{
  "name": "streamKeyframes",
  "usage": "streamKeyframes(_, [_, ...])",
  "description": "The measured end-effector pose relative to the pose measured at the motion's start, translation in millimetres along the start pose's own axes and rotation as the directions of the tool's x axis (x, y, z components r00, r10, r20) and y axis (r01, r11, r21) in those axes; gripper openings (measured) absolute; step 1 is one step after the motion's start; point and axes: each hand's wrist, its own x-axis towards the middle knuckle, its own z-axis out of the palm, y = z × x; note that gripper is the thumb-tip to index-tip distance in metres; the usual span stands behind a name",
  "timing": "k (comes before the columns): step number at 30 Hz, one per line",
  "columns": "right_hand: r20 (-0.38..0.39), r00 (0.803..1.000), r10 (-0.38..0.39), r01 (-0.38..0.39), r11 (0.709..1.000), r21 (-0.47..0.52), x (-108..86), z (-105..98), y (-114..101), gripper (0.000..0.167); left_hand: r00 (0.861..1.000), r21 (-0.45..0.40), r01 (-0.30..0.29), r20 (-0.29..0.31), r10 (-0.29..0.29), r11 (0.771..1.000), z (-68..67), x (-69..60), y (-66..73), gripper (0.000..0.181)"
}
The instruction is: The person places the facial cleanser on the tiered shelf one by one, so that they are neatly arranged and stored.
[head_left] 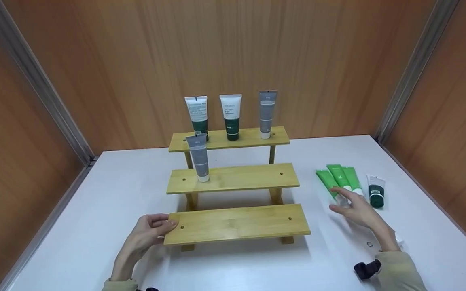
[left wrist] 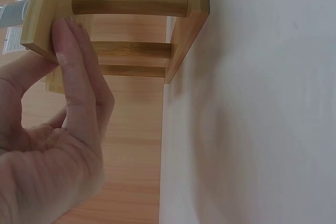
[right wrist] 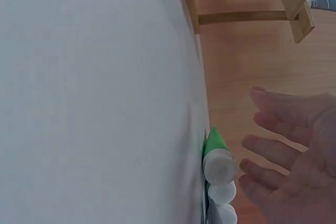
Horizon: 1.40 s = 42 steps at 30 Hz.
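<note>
A three-step wooden rack [head_left: 237, 224] stands on the white table. My left hand [head_left: 146, 234] pinches the left end of its lowest shelf, thumb on top and fingers beneath, as the left wrist view also shows. My right hand [head_left: 356, 208] hovers over the near ends of several green tubes [head_left: 339, 176] with white caps, fingers spread and holding nothing. In the right wrist view the caps [right wrist: 219, 166] lie just beside the fingertips, apart from them. To the right of the green tubes lies a white and dark-green tube [head_left: 376, 192].
On the top shelf stand two white and dark-green tubes [head_left: 230, 117] and a grey tube [head_left: 267, 114]. Another grey tube [head_left: 199, 157] stands at the left of the middle shelf. A small ring [head_left: 369, 244] lies near the right forearm. Wooden panels [head_left: 233, 60] enclose the table.
</note>
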Motion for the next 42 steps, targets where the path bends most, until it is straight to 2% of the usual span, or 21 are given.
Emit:
streamKeyframes(11, [0.069,0.995,0.065,-0.066,0.998,0.01,-1.5,0.6,3.9,0.062,1.0,0.013,0.009,-0.027,-0.009,1.0,0.5,1.4,1.3,0.053])
streamKeyframes(20, [0.053,0.997,0.062,-0.062,0.998,-0.012,-4.0,-0.8,4.6,0.06,1.0,0.021,-0.015,-0.003,0.015,1.0,-0.2,0.2,0.4,0.057])
streamKeyframes(32, [0.026,0.999,0.029,-0.03,1.0,0.005,-4.5,-1.7,4.7,0.049,1.0,0.001,-0.012,0.015,0.012,1.0,-1.2,-0.2,-0.1,0.055])
streamKeyframes(42, [0.014,0.999,0.045,-0.045,0.999,-0.001,-6.3,-6.6,3.3,0.036,1.0,0.004,-0.015,0.013,0.015,1.0,-1.3,-0.7,0.0,0.056])
